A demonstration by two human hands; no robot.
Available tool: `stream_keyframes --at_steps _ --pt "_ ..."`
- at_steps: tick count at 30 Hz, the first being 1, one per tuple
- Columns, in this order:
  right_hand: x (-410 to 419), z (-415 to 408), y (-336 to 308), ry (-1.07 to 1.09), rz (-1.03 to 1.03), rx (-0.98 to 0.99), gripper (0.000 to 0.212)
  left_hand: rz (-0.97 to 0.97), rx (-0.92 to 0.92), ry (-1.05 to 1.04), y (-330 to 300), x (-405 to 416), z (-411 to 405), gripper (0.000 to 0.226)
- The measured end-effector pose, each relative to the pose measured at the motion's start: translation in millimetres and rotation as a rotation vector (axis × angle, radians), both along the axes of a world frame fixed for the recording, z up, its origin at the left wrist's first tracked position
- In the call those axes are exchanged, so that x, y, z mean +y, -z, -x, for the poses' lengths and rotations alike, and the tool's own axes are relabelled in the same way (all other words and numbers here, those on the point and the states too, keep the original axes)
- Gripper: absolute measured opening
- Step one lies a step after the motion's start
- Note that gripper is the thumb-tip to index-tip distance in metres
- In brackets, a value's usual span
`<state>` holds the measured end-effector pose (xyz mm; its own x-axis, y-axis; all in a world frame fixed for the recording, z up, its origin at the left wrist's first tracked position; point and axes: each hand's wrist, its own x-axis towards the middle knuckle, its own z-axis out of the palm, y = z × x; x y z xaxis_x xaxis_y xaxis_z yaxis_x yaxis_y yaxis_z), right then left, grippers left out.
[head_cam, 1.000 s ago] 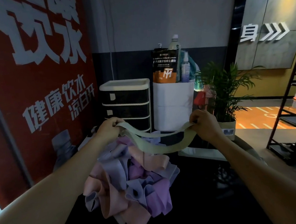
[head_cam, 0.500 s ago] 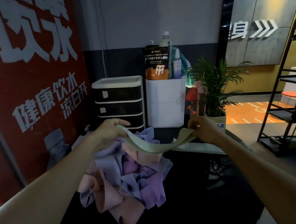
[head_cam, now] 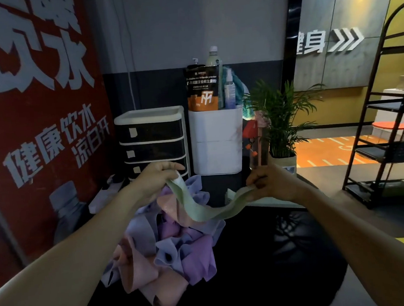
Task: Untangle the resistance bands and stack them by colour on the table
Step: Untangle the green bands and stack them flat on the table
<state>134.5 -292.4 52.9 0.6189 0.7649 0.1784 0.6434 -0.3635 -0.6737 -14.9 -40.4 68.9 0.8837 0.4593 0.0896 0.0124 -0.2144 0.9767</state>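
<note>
The left hand (head_cam: pixel 156 177) pinches one end of the green band (head_cam: pixel 206 208) between thumb and curled fingers, with the index finger extended toward the drawer unit. The right hand (head_cam: pixel 272 183) grips the opposite end, fingers curled closed around it. Both hands are raised above the pile of bands (head_cam: pixel 169 246) — the left hand directly over the pile's far edge, the right hand off to the right of the pile.

The green band's long axis runs left to right between the two hands. It is slack: it drops from the left hand, sags in a curve over the top of the pile, then rises to the right hand. The left end sits slightly higher than the right end. Whether the lowest part of the sag touches the pile cannot be determined.

The pile — a tangle of pink, lilac and purple bands — lies on the dark round table (head_cam: pixel 264 268), toward its left side. Beyond the pile stand a black-and-white drawer unit (head_cam: pixel 151 139) and, to its right, a white container (head_cam: pixel 217 142) carrying a powder pouch (head_cam: pixel 202 88) and bottles. A potted plant (head_cam: pixel 280 123) stands right of the container.
</note>
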Motion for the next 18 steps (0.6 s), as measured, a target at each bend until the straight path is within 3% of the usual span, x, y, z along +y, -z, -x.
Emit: stream_keyframes --at_steps 4,7,12,16,18 --pt "-4 -4 5 0.032 -0.048 -0.074 0.025 -0.081 0.009 0.041 -2 -13 -14 0.036" --pt "-9 -18 7 0.181 -0.09 -0.195 0.004 -0.117 0.007 0.054 -4 -25 -25 0.034" --pt "-26 -36 7 0.343 -0.103 -0.165 0.035 -0.184 0.008 -0.004 -2 -38 -51 0.029" --pt "-43 -47 12 0.45 -0.081 -0.166 0.025 -0.232 -0.008 -0.144 6 -47 -74 0.038" --pt "-53 -55 19 0.523 -0.106 -0.188 0.019 -0.227 0.022 -0.21 12 -48 -87 0.033"
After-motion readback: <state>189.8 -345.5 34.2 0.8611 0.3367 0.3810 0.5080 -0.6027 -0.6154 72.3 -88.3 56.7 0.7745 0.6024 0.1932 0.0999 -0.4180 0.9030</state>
